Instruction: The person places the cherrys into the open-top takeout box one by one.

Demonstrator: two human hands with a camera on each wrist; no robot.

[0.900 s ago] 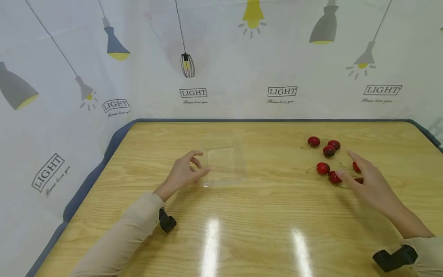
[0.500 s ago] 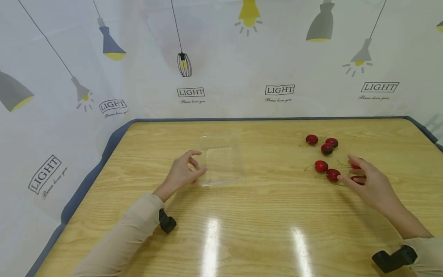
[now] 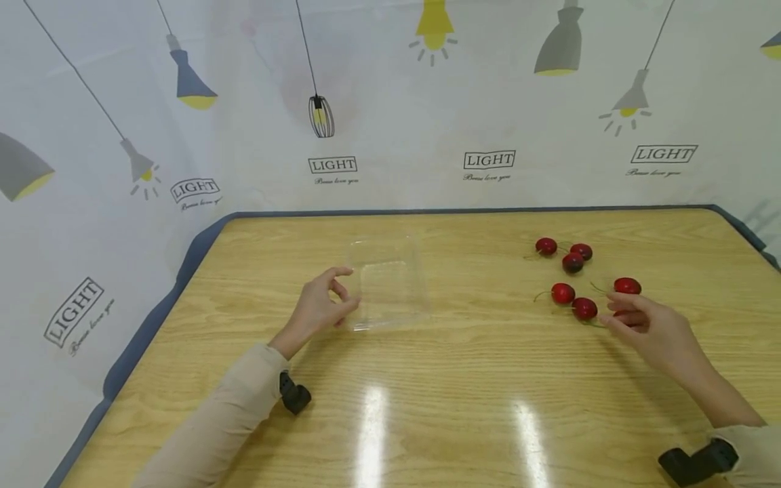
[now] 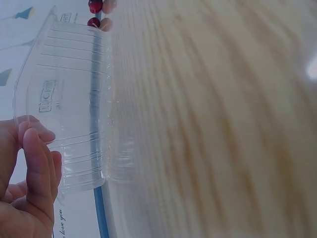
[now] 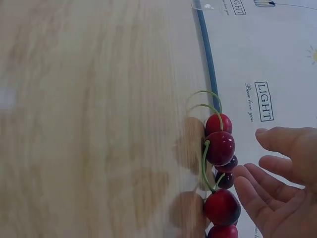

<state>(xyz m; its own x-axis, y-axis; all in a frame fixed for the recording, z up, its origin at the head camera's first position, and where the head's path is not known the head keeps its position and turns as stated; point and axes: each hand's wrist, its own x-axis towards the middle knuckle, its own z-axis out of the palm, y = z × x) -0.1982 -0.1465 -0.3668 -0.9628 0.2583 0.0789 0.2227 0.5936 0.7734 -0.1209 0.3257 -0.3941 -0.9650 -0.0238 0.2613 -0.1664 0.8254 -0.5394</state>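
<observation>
A clear plastic box (image 3: 390,288) stands on the table, its ribbed wall seen from the side in the left wrist view. My left hand (image 3: 320,301) holds its left rim with thumb and curled fingers. On the right lie several dark red cherries with green stems. My right hand (image 3: 662,335) hovers over the nearest cherry (image 5: 221,207), partly hiding it in the head view. Its fingers and thumb are apart, and the right wrist view shows nothing between them. Just beyond the fingers sits another cherry (image 3: 627,286); two more, one of them a bright cherry (image 3: 563,293), lie to the left.
Farther back is a group of cherries, including a darker cherry (image 3: 573,263). The wooden table (image 3: 451,379) has a blue-grey edge (image 3: 464,210) at the back. Behind it hangs a white lamp-print cloth (image 3: 390,102).
My right hand has lowered slightly toward the front cherries and its fingers have drawn nearer the thumb. The left hand stays at the box rim. The head view has shifted a little.
</observation>
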